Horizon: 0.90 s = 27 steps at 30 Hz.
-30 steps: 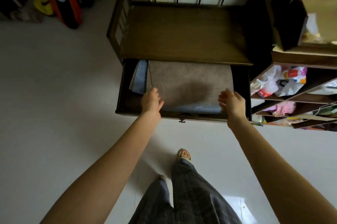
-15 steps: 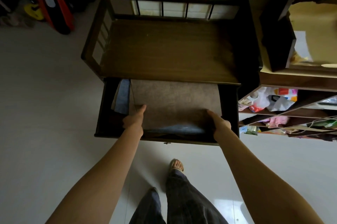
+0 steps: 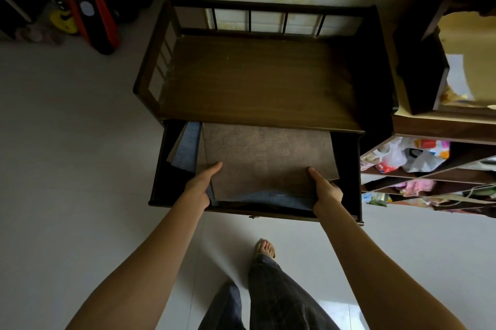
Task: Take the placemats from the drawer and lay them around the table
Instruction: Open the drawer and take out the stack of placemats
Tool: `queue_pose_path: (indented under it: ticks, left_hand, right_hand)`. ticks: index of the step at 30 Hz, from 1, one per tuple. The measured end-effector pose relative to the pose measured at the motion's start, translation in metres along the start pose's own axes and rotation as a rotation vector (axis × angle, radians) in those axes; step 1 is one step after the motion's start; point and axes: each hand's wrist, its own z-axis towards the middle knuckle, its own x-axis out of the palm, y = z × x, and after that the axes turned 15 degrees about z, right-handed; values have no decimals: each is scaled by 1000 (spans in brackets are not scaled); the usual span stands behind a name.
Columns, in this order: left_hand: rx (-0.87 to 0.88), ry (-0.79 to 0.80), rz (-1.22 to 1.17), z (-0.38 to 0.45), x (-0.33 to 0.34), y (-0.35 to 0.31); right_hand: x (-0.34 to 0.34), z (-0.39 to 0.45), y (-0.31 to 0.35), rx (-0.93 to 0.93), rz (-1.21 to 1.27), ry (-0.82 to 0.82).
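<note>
A: Where are the mats?
B: In the drawer (image 3: 161, 168), which stands pulled out under the bench (image 3: 255, 80). A brown mat (image 3: 268, 160) lies on top, with blue mats (image 3: 188, 147) fanned out beneath it — one edge shows at the left, another along the near side.

A: And the hands?
B: Both are on the stack. The left hand (image 3: 200, 187) holds its near left corner, thumb laid flat on the brown mat, the other fingers hidden below. The right hand (image 3: 326, 190) holds the near right corner the same way — thumb on top, fingers tucked under the edge.

A: Is the stack lifted?
B: I cannot tell; it is inside the drawer, its far end under the bench top.

A: What else is around?
B: A shelf (image 3: 429, 168) at the right, stuffed with bags and cloth. Red and black gear (image 3: 91, 12) leans in the far left corner. On the pale floor (image 3: 67, 168) below, a foot (image 3: 264, 247) and dark trousers (image 3: 273, 297) show.
</note>
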Motion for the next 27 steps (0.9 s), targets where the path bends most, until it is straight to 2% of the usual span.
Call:
queue_pose_path:
  ticks: [3,7,10,16,18,20,22,23,25,27]
  left_hand:
    - [7,19,23,-8,-4,-5]
    - [14,145,-51,-15,-11,-3]
    - [7,183,-58,-26,-11,-4]
    - [22,116,-69,-43,-10,-23]
    - [18,121,-84,-52,-12,-25]
    - [27,133,-98,-63,-12,-28]
    - [43,141,-105,-76,-13,-32]
    - [47,144,-106,-83,-13,-34]
    - [72,156,-73,-95,-14,-36]
    - [113,180,-22,-107,-15,-38]
  right_hand:
    - [-1,-1,4,-37,-12,-9]
    - [-4,-1,7,-67,-32,-6]
    - [-2,-6,8,-85,-21,-15]
    - [-2,-23,19,-190,-23,-5]
    - [-9,-41,22,-415,-138,-27]
    - [-23,-72,22,-897,-374,48]
    - [-33,-112,18,-1370,-654,285]
    - [-34,-124,15,-1519,-848,408]
    - [-26,-133,5,-1668,-1254,508]
    - [-13,-131,0,-1649,-1460,472]
